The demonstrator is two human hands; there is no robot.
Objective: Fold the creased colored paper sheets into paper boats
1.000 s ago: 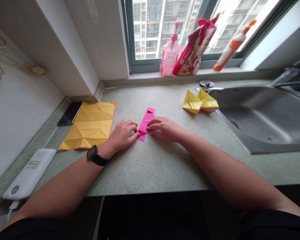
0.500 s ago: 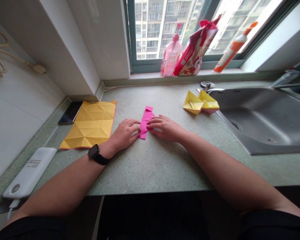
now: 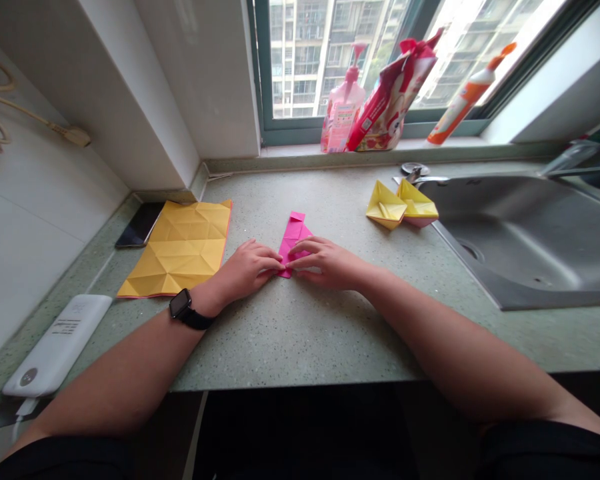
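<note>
A narrow folded strip of pink paper (image 3: 293,235) lies on the speckled green countertop (image 3: 300,333), pointing away from me. My left hand (image 3: 245,270) and my right hand (image 3: 325,262) meet at its near end, fingertips pinched together on the paper's lower edge. The far end of the strip shows a small folded flap. A black watch (image 3: 181,308) sits on my left wrist.
A creased yellow sheet (image 3: 183,248) lies left, with a dark phone (image 3: 139,227) beyond it and a white power bank (image 3: 57,347) near the front left edge. Two yellow paper boats (image 3: 400,203) stand beside the steel sink (image 3: 530,240). Bottles and a red pouch (image 3: 390,93) line the windowsill.
Both hands slid toward me along the pink strip, and their fingertips now meet at its near end. The strip has stayed in place.
</note>
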